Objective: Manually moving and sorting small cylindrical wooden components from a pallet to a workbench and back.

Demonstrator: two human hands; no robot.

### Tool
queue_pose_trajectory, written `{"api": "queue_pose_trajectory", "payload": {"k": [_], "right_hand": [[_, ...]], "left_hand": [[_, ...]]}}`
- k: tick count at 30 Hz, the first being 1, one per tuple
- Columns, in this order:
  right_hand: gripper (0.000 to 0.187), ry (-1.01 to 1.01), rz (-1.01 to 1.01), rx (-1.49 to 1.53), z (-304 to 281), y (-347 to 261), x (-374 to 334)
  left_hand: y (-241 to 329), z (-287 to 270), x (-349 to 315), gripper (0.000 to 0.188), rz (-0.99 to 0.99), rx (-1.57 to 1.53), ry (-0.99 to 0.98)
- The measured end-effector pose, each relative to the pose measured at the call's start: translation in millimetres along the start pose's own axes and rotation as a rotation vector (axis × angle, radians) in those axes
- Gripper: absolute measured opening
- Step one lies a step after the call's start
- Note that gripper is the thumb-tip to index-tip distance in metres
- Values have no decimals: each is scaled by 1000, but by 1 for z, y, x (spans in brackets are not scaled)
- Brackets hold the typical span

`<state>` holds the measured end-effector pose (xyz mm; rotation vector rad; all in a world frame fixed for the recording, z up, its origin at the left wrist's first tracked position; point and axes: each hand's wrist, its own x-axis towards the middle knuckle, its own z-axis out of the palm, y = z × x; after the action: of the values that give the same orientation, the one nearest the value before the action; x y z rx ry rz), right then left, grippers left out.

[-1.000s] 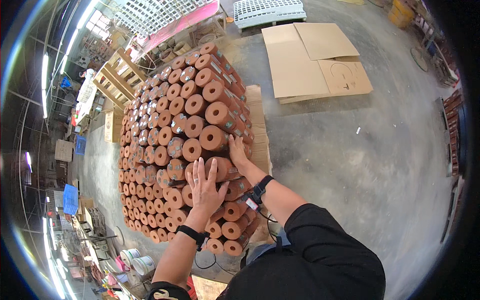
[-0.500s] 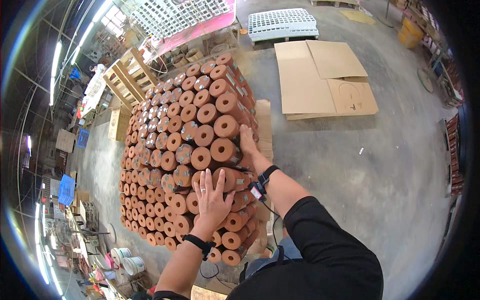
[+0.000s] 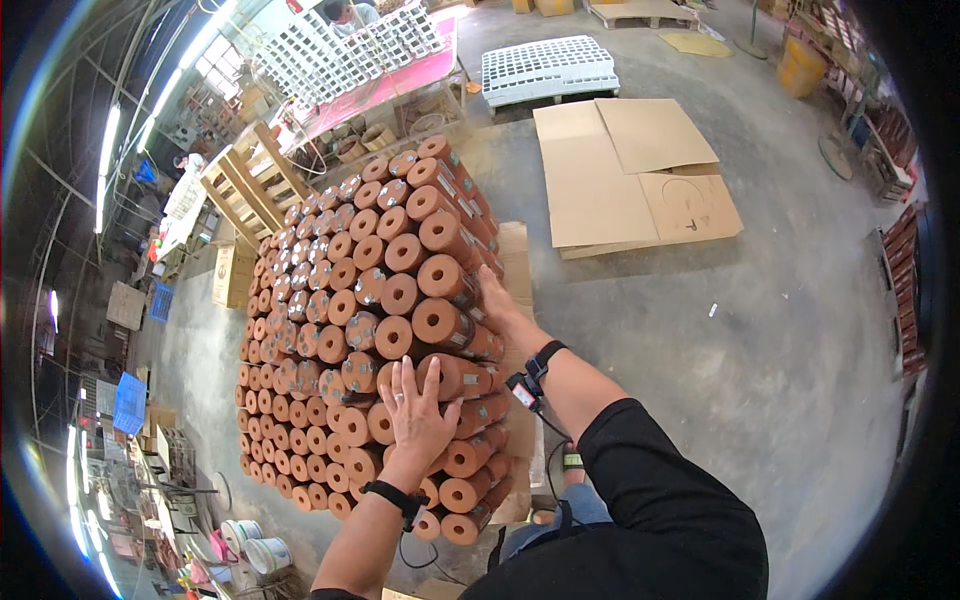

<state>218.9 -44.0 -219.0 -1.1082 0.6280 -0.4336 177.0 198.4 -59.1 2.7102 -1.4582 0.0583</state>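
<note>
A large stack of terracotta-coloured pots (image 3: 405, 252) stands in front of me, their round ends up and most with a hole in the middle. My left hand (image 3: 418, 425) lies palm down on the near part, fingers spread across the pot ends and a ring on one finger. Beside its fingertips is a pot (image 3: 455, 378) that leans to the right. Against the stack's right side rests my right hand (image 3: 497, 300), its fingers stretched out along the pots and partly hidden. Several pots bear small pale labels. Neither hand is closed round a pot.
Flat cardboard sheets (image 3: 630, 180) lie on the concrete floor to the right. Beyond them sits a white gridded block on a pallet (image 3: 550, 70). A wooden pallet (image 3: 255, 180) leans behind the stack, near a cardboard box (image 3: 233, 273). White buckets (image 3: 268, 555) stand at lower left.
The whole view has shifted, so the stack and floor sit slightly lower and further left. Both hands keep about the same places on the pots.
</note>
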Motion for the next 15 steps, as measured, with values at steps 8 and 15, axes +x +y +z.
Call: {"api": "queue_pose_trajectory", "payload": {"k": [8, 15], "right_hand": [[64, 115, 197, -37, -64, -6, -104], [38, -299, 199, -1125, -259, 210, -311]], "left_hand": [[-6, -34, -29, 79, -83, -52, 46], [-13, -86, -138, 77, -258, -198, 316]]}}
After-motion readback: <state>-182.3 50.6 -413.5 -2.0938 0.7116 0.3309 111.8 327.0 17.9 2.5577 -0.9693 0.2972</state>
